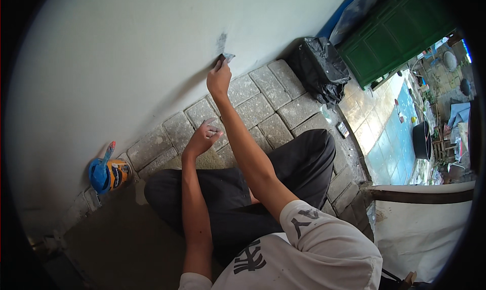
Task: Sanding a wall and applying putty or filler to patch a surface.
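My right hand (219,77) is raised to the white wall (131,52), its fingers closed on a small flat dark-and-grey piece (229,56). That piece meets the wall just below a grey smudge (221,38); its exact kind does not show clearly. Lower and to the left, my left hand (205,136) hovers over the paving with loosely spread fingers and nothing in it. Pale dust marks its fingertips. To the left at the wall's foot stands an orange-yellow can (119,173) with a blue lid, and a blue-stained brush (108,154) rests on it.
Grey paving blocks (263,108) run along the wall beside my crossed legs. A black plastic bag (321,67) covers a box-shaped thing at the upper right, near a green panel (395,34). A small pack (342,129) lies by the ledge. Beyond are a tiled floor and a black tub (421,139).
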### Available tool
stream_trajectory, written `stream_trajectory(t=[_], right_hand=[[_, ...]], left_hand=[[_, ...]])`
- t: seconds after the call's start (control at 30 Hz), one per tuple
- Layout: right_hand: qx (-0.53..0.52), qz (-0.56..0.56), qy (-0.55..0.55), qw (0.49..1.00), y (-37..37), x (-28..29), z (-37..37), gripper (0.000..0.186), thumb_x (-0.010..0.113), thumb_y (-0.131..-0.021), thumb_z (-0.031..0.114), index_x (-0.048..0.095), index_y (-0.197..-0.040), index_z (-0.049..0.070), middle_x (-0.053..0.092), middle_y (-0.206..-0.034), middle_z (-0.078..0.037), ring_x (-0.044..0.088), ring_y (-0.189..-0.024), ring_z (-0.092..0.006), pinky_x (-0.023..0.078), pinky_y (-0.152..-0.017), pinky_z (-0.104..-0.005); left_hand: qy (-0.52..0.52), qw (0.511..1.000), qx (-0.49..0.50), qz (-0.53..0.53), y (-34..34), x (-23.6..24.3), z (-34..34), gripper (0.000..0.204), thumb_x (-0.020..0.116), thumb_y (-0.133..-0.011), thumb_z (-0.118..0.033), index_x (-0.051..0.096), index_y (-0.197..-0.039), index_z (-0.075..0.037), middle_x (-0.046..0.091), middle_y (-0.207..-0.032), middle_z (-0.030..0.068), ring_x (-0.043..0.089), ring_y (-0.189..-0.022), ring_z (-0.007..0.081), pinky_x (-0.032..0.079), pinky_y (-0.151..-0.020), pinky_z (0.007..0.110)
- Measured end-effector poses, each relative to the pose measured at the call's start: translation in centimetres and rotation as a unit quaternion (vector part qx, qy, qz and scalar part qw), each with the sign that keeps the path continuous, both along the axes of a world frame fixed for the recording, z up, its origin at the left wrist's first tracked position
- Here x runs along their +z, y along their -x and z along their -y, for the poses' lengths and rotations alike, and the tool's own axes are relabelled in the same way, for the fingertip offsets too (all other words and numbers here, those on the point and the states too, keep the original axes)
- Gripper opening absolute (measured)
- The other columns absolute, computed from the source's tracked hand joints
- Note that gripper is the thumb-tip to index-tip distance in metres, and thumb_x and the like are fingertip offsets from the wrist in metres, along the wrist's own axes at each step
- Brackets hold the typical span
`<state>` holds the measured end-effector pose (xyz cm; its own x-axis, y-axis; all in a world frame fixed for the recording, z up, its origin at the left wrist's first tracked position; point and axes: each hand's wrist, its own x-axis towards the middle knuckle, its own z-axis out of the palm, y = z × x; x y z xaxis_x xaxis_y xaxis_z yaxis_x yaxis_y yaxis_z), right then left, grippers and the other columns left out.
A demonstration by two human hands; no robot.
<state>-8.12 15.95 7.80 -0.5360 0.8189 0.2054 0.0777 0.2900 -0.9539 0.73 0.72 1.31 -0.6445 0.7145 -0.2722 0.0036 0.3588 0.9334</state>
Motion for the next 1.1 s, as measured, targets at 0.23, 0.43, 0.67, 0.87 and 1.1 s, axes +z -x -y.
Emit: stream_trajectory(t=[0.23, 0.43, 0.67, 0.87, 1.1], right_hand=[[0.019, -0.003, -0.014, 1.0, 0.3, 0.1, 0.4, 0.025, 0.041, -0.098, 0.012, 0.056, -0.105, -0.007, 0.063, -0.097, -0.034, 0.06, -0.093, -0.0516, 0.046, -0.079, -0.0539], [0.008, -0.029, -0.006, 1.0, -0.3, 0.1, 0.3, 0.027, 0.041, -0.098, 0.012, 0.056, -0.104, -0.009, 0.063, -0.096, -0.034, 0.059, -0.094, -0.0518, 0.047, -0.081, -0.0524], [0.006, -0.036, 0.0, 0.999, 0.6, 1.0, 0.4, 0.023, 0.04, -0.099, 0.011, 0.055, -0.105, -0.006, 0.062, -0.09, -0.034, 0.058, -0.088, -0.0526, 0.045, -0.075, -0.054], [-0.03, -0.089, -0.028, 0.995, 1.2, 0.6, 0.1, 0.025, 0.039, -0.1, 0.012, 0.054, -0.106, -0.007, 0.062, -0.088, -0.035, 0.058, -0.085, -0.0534, 0.045, -0.073, -0.0541], [-0.033, -0.065, -0.034, 0.997, 1.8, 0.1, 0.2, 0.024, 0.039, -0.1, 0.012, 0.054, -0.102, -0.006, 0.062, -0.085, -0.034, 0.058, -0.082, -0.0531, 0.045, -0.071, -0.0545]], left_hand=[[-0.026, 1.0, 0.017, 0.004, -0.2, -0.9, 0.0, 0.069, 0.069, -0.089, -0.021, 0.035, -0.144, 0.002, 0.067, -0.109, 0.0153, 0.067, -0.091, 0.0202, 0.053, -0.078, 0.033], [-0.005, 1.0, 0.006, -0.015, -0.6, -0.5, -0.1, 0.068, 0.069, -0.089, -0.021, 0.036, -0.144, 0.002, 0.067, -0.109, 0.016, 0.067, -0.093, 0.0215, 0.053, -0.079, 0.033], [-0.016, 1.0, -0.004, -0.005, 0.4, -0.7, -0.4, 0.068, 0.068, -0.09, -0.02, 0.034, -0.144, 0.003, 0.067, -0.109, 0.0156, 0.067, -0.092, 0.022, 0.053, -0.078, 0.033], [-0.047, 0.999, 0.003, 0.004, 0.1, -1.9, -0.2, 0.066, 0.068, -0.089, -0.018, 0.035, -0.143, 0.003, 0.066, -0.107, 0.015, 0.067, -0.091, 0.0213, 0.053, -0.077, 0.033], [-0.039, 0.999, 0.014, -0.018, -0.5, -2.3, 0.3, 0.063, 0.066, -0.09, -0.015, 0.036, -0.142, 0.001, 0.065, -0.11, 0.0156, 0.066, -0.09, 0.0204, 0.053, -0.076, 0.033]])
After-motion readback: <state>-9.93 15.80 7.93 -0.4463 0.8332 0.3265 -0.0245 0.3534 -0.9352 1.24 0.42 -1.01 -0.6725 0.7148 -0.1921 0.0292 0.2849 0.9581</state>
